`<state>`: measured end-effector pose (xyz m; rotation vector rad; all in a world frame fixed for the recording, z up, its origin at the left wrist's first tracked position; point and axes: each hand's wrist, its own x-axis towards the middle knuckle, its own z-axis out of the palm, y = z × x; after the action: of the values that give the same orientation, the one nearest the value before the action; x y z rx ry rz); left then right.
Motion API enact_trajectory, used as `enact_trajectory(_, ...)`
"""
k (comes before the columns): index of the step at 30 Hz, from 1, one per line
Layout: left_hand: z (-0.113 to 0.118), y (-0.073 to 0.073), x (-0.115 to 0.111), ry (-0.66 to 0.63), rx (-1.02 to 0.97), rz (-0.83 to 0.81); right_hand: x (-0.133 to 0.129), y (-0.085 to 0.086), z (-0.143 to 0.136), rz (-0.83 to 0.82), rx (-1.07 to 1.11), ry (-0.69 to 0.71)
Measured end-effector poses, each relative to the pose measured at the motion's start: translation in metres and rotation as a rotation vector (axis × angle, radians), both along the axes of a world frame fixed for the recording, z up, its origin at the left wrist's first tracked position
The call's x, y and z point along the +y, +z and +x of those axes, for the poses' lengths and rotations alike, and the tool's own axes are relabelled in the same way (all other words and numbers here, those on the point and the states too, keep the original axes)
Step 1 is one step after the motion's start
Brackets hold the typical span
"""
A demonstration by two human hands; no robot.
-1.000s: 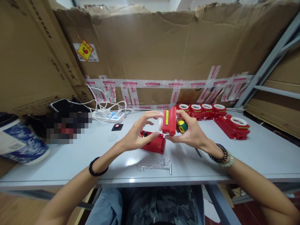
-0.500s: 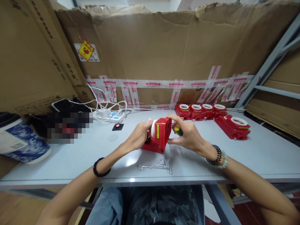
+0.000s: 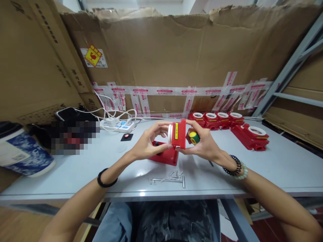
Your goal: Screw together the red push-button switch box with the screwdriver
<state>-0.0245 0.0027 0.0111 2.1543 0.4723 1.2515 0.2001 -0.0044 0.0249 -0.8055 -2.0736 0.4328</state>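
Observation:
Both my hands hold a red housing cover point(image 3: 180, 136) with a white ring and a yellow label, tilted on its side above the table. My left hand point(image 3: 151, 141) grips the white-ring side, thumb below and fingers above. With thumb and forefinger, my right hand point(image 3: 205, 143) pinches the opposite edge. A screwdriver with a yellow and green handle point(image 3: 194, 137) is tucked in that same hand, its shaft mostly hidden. Below lies the red base point(image 3: 165, 157), partly covered by my left hand. Small screws point(image 3: 174, 174) and a metal T-shaped tool point(image 3: 183, 182) lie nearer the table edge.
Several red housings with white rings point(image 3: 211, 116) stand at the back right, one larger housing point(image 3: 252, 137) before them. A power strip point(image 3: 124, 126) with white cables and a small black square piece point(image 3: 126, 137) lie left. A patterned cup point(image 3: 24, 151) stands far left; cardboard point(image 3: 161, 50) walls the back.
The cover has come up off the red base, which stays on the table. My left hand has shifted onto the cover, and the screwdriver handle has turned in my right hand.

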Motion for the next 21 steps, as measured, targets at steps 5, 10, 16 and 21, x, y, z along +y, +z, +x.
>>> enact_trajectory(5,0.0,0.002,0.002,-0.055,-0.043,-0.226,0.003,-0.001,0.004,0.066,-0.024,0.015)
enact_trajectory(10,-0.019,0.017,0.002,0.207,-0.001,-0.223,0.005,0.0,0.006,0.116,0.012,-0.019)
enact_trajectory(16,-0.108,0.028,-0.012,0.938,0.608,-0.029,0.003,0.001,0.005,0.11,-0.018,-0.027)
enact_trajectory(21,-0.177,-0.006,-0.004,1.059,1.086,-0.339,0.003,0.0,0.005,0.1,-0.085,-0.039)
